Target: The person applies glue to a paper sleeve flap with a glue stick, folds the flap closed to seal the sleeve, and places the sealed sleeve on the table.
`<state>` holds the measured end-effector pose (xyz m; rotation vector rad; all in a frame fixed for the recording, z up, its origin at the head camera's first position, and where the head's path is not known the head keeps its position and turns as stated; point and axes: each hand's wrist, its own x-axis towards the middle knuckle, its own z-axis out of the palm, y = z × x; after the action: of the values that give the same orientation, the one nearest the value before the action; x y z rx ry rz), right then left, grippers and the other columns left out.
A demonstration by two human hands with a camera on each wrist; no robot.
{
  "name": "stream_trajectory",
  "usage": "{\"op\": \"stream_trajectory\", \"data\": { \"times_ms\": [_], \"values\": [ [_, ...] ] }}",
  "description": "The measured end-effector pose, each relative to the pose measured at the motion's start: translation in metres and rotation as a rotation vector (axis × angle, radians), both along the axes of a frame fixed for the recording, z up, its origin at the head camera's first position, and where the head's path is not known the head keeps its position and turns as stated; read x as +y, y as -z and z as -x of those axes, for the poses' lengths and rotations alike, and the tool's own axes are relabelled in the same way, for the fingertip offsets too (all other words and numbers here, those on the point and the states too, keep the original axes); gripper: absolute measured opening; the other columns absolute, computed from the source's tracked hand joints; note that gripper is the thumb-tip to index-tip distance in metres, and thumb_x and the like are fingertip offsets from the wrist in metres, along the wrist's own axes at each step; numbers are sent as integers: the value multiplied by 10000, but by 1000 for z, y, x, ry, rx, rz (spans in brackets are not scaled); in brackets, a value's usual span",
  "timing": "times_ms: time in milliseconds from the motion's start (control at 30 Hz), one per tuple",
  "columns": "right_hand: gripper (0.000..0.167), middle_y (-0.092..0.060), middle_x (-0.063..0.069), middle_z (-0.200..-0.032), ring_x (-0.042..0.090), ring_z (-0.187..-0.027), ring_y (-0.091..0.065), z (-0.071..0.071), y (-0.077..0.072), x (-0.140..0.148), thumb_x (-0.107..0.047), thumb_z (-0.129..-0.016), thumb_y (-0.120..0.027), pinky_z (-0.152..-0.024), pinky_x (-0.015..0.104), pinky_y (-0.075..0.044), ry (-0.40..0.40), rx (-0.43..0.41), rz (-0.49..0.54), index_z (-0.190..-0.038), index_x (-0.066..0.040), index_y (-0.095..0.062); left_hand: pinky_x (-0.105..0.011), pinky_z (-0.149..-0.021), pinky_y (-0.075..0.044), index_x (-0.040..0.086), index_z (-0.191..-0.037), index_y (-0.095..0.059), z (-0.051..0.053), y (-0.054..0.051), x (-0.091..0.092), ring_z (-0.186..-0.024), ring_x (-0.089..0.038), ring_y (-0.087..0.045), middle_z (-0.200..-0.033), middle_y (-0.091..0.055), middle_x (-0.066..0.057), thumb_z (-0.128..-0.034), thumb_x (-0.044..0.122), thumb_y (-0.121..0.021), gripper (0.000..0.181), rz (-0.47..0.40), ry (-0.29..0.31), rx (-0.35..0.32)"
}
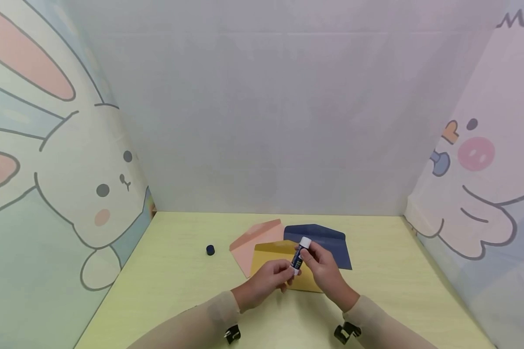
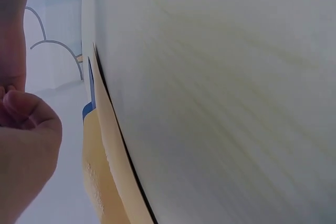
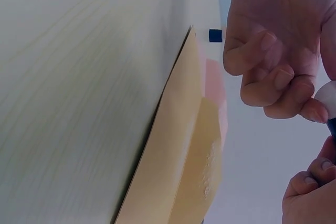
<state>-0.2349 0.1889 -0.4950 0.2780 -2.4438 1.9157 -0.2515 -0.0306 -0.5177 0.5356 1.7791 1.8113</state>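
Between both hands, above the yellow envelope [image 1: 270,252], a glue stick [image 1: 298,259] with a dark blue label is held tilted, its white top end pointing up and away. My left hand [image 1: 268,278] pinches the white lower end. Higher up, my right hand [image 1: 325,271] grips the barrel between thumb and fingers. In the right wrist view, the left hand's [image 3: 278,45] fingertips meet the white end [image 3: 327,99] of the stick. White glue smears [image 3: 208,174] show on the yellow envelope's raised flap. Whether glue protrudes from the top is too small to tell.
A dark blue cap [image 1: 210,250] stands on the table [image 1: 179,276] at the left. Behind the yellow envelope lie a pink envelope [image 1: 255,237] and a navy envelope [image 1: 338,249], both with flaps unfolded. Cloth walls with cartoon animals border the table.
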Motion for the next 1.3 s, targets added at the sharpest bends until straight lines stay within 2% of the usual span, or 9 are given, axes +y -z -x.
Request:
{"op": "stream_trajectory", "data": {
  "times_ms": [133, 333, 533, 733, 867, 967, 1067, 1167, 1300],
  "values": [
    [365, -720, 361, -1519, 42, -1183, -709, 0, 0, 1, -135, -1250, -578, -1116, 157, -575, -16, 12, -14, -1524, 91, -666, -264, -786, -545, 35, -1146, -674, -2, -1, 3, -831, -148, -580, -950, -645, 22, -1165, 237, -783, 231, 12, -74, 44],
    [378, -722, 359, -1517, 29, -1192, -709, -1, 0, 0, -139, -1248, -582, -1119, 165, -579, -18, 14, -19, -1529, 102, -660, -262, -735, -524, 103, -1079, -641, -4, 1, 7, -767, -137, -553, -876, -619, 41, -1121, 207, -843, 231, 11, -119, 55],
    [358, -729, 352, -1492, 82, -1161, -707, -2, 0, 0, -147, -1249, -583, -1070, 170, -591, -8, 14, -16, -1508, 82, -678, -267, -735, -522, 99, -1096, -648, -2, 2, 6, -766, -140, -560, -887, -627, 40, -1122, 227, -844, 236, 16, -110, 53],
    [327, -734, 315, -1365, 165, -1035, -654, 1, -1, 3, -175, -1265, -550, -914, 262, -559, 3, 26, 18, -1442, 55, -697, -286, -804, -569, 63, -1284, -715, 5, 3, 0, -900, -167, -615, -1061, -708, 1, -1156, 332, -796, 309, 59, -88, 47],
    [350, -741, 271, -1267, 117, -1035, -701, 1, -3, 7, -212, -1290, -476, -921, 282, -577, -31, 57, 71, -1427, 62, -645, -276, -828, -575, 26, -1388, -710, 19, 7, -12, -993, -183, -631, -1172, -713, -89, -1197, 341, -730, 369, 145, -142, 185],
    [399, -707, 177, -1122, 166, -983, -721, 2, -2, 10, -239, -1303, -423, -902, 288, -603, -57, 71, 102, -1469, 72, -612, -268, -859, -559, 18, -1324, -707, 31, 13, -21, -1014, -191, -628, -1175, -697, -118, -1169, 229, -766, 269, 271, -254, 365],
    [427, -621, 109, -1026, 218, -877, -640, 3, 0, 12, -241, -1308, -404, -820, 301, -576, -60, 72, 110, -1500, 85, -602, -342, -989, -593, 49, -1225, -718, 43, 18, -27, -1115, -214, -631, -1219, -682, -113, -1110, 127, -816, 171, 426, -367, 521],
    [426, -573, 94, -966, 226, -796, -551, 4, 3, 13, -222, -1302, -431, -743, 320, -525, -35, 51, 111, -1518, 90, -625, -457, -1139, -609, 84, -1191, -740, 50, 20, -28, -1270, -253, -610, -1325, -648, -104, -1087, 91, -821, 132, 561, -422, 595],
    [411, -581, 82, -912, 182, -744, -531, 5, 5, 13, -214, -1289, -468, -699, 325, -511, 11, -13, 106, -1476, 94, -666, -570, -1212, -586, 63, -1146, -782, 54, 18, -29, -1356, -326, -597, -1387, -646, -137, -1065, 52, -797, 83, 677, -390, 614]
  ]
}}
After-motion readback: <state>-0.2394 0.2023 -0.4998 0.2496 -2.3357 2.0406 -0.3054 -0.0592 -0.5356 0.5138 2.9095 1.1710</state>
